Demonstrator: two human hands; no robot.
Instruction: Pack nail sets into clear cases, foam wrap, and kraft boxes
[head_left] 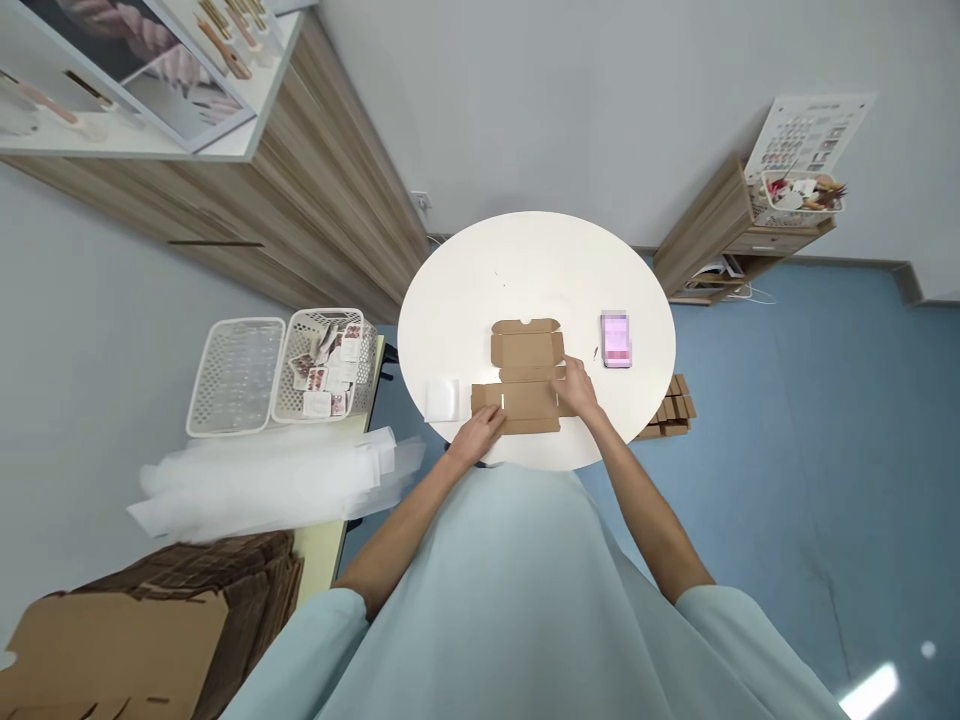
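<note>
A flat, unfolded brown cardboard box [531, 400] lies on the round white table [457, 290], its lid panel stretching away from me and its slotted base panel nearest. My left hand [478, 435] is closed at the near left side flap, fingers on the cardboard. At the right side flap, by the fold between lid and base, my right hand [576, 388] grips the cardboard with bent fingers. Both thumbs are hard to make out. Left of the box sits a small white square packet [442, 400], touched by neither hand.
A phone [616, 340] lies on the table's right side. To the left are two white baskets [235, 376], white translucent sheets [270, 480] and stacked flat cardboard [120, 640]. Folded boxes [675, 408] stand low at the right, beyond the table edge. A wooden cabinet [352, 130] stands behind left.
</note>
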